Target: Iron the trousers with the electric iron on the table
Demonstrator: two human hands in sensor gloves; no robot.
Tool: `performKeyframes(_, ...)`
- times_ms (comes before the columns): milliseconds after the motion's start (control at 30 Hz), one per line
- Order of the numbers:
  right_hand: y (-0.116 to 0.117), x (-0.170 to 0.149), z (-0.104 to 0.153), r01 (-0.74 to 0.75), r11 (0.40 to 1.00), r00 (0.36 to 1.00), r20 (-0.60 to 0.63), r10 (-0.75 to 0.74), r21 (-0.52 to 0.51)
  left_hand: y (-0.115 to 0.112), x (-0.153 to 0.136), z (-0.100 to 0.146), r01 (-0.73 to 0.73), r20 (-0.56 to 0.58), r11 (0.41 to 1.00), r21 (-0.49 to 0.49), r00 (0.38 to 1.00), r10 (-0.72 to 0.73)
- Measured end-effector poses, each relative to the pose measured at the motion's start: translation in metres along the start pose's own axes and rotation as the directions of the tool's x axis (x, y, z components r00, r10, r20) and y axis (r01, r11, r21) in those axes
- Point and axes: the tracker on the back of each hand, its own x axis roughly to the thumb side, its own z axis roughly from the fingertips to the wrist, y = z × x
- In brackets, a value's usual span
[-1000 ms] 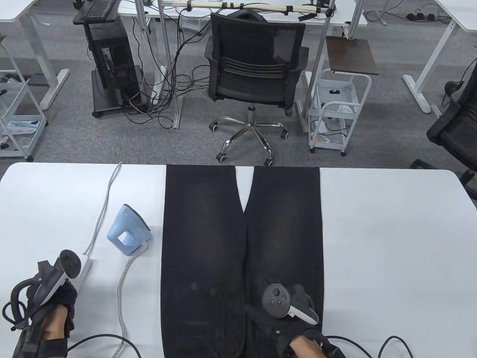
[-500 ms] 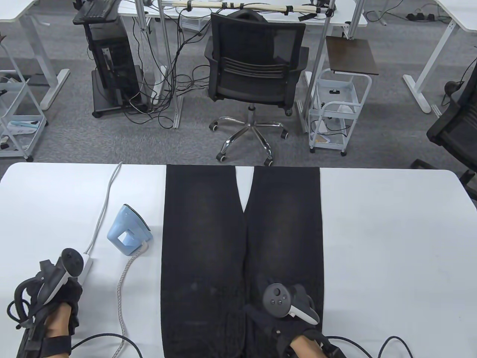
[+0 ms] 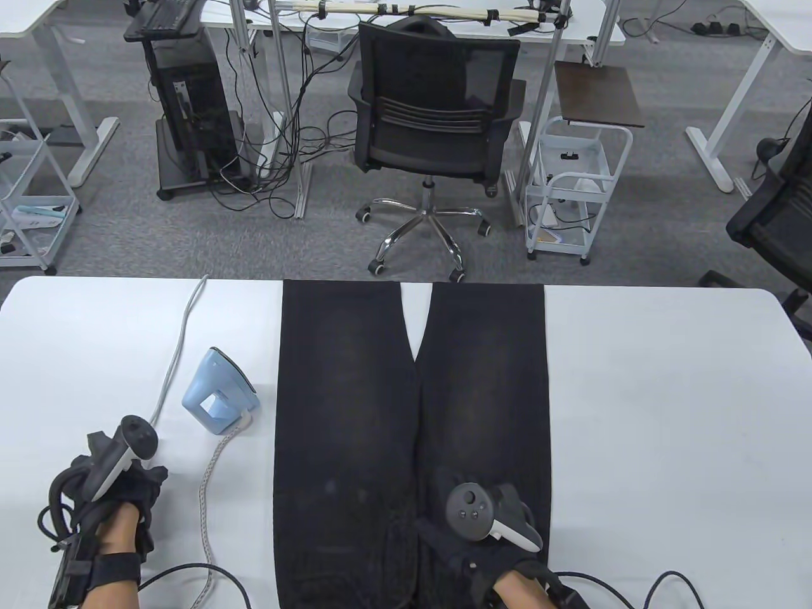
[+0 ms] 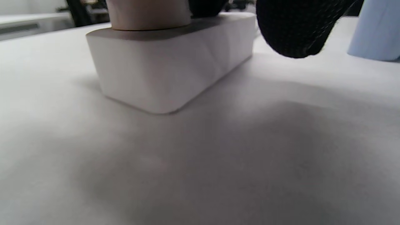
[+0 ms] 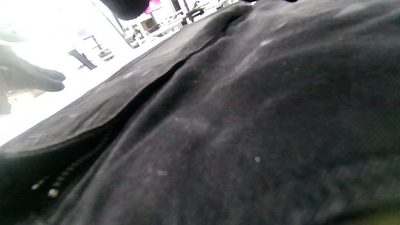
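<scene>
Black trousers [image 3: 412,406] laid flat mid-surface, waist at near edge, pinned by flat, relaxed right hand [image 3: 488,526]; left hand [image 3: 120,501], grasp indiscernible, near blue iron [image 3: 219,401] standing beside left leg

One trousers [image 3: 412,406], one iron [image 3: 219,393], one power strip [image 4: 168,65], two hands.

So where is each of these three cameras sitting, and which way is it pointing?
Table view: high up, looking down on the white table, black trousers, blue iron; both gloved hands enter below.
Left wrist view: just above the tabletop, facing a white power strip; one gloved fingertip shows.
Right wrist view: low over the trousers; hardly any glove.
Shared: table and left wrist views both catch the iron.
</scene>
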Motion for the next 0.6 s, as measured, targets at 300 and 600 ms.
performKeyframes(300,0.001,0.002,-0.001,0.004,1.000,1.000,0.001,-0.004,0.016,0.007,0.006,-0.006,0.041,0.001,0.998,0.037,0.999,-0.041)
performKeyframes(600,0.001,0.001,-0.001,0.007,1.000,1.000,-0.006,-0.007,0.003,0.035,0.015,0.010,0.047,0.054,0.999,0.015,0.997,-0.048)
